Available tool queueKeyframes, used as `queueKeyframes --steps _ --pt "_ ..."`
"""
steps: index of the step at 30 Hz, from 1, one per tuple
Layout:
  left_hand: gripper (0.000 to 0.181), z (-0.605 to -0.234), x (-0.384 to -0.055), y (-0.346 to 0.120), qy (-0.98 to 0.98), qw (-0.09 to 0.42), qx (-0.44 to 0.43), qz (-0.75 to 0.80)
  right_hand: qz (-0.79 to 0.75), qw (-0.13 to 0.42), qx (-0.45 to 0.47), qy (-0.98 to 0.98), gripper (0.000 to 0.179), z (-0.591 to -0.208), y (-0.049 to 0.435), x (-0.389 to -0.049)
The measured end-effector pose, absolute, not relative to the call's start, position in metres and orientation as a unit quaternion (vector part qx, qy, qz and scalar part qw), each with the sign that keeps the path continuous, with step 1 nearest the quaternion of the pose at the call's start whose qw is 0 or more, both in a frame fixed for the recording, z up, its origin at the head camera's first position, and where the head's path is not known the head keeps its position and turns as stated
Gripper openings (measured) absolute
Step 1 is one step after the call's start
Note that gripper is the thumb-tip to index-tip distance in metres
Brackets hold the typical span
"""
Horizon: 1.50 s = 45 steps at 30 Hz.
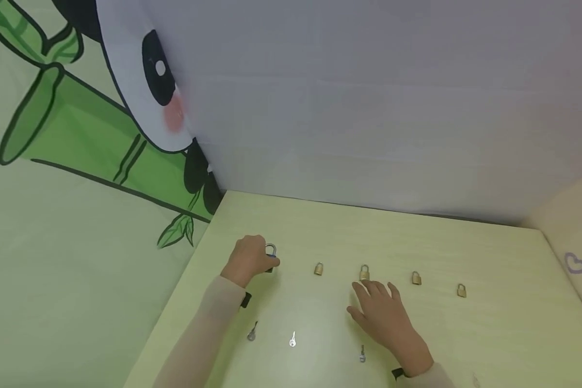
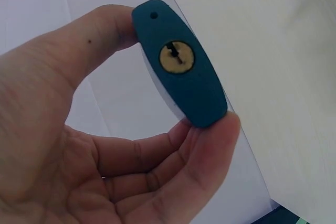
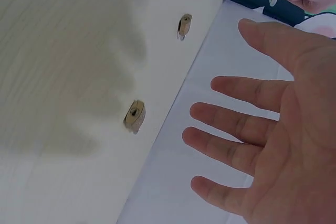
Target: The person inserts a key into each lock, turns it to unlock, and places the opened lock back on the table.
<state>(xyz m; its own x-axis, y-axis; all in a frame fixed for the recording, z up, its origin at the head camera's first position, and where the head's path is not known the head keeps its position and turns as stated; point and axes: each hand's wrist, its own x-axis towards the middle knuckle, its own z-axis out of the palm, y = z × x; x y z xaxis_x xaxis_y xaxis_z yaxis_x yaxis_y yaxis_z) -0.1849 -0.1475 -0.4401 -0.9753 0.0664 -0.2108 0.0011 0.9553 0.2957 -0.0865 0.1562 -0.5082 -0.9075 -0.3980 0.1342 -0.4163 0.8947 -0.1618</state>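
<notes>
A blue padlock [image 2: 202,93] is pinched between the thumb and fingers of my left hand [image 1: 250,260], its keyhole side facing the left wrist camera. In the head view its metal shackle [image 1: 271,249] points up, at the left of the table. My right hand [image 1: 385,318] is spread with fingers apart and holds nothing. It hovers just in front of a brass padlock [image 1: 364,272] near the middle of the row. The right wrist view shows two brass padlocks, a nearer one [image 3: 135,115] and a farther one [image 3: 185,25], apart from the fingers.
More brass padlocks lie in the row: one [image 1: 318,269] left of the middle, two [image 1: 416,278] [image 1: 461,290] to the right. Nearer me are a key [image 1: 252,332], a second key [image 1: 292,339] and a third key [image 1: 362,354]. A white wall [image 1: 368,108] borders the table's far edge.
</notes>
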Motion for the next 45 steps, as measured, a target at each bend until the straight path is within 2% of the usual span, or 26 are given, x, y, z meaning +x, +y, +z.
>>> queueKeyframes --steps 12,20,28,35,41,45 --pt "0.036 -0.433 -0.178 -0.158 0.979 0.115 -0.013 0.166 0.095 0.062 0.292 -0.950 0.048 -0.516 0.079 -0.096" --pt "0.034 -0.432 -0.176 -0.163 0.979 0.110 -0.016 0.169 0.047 0.051 0.339 -0.938 0.046 -0.518 0.028 -0.092" --pt "0.035 -0.431 -0.176 -0.168 0.980 0.101 -0.011 0.173 0.049 0.067 0.394 -0.915 0.030 -0.525 -0.013 -0.085" --pt "0.038 -0.435 -0.176 -0.172 0.979 0.104 -0.005 0.178 0.039 0.108 0.427 -0.897 0.011 -0.540 -0.036 -0.078" --pt "0.035 -0.435 -0.178 -0.174 0.978 0.106 -0.006 0.179 0.036 0.106 0.446 -0.888 0.005 -0.543 -0.045 -0.075" --pt "0.034 -0.437 -0.177 -0.175 0.977 0.110 -0.007 0.181 0.034 0.110 0.457 -0.882 0.011 -0.546 -0.049 -0.074"
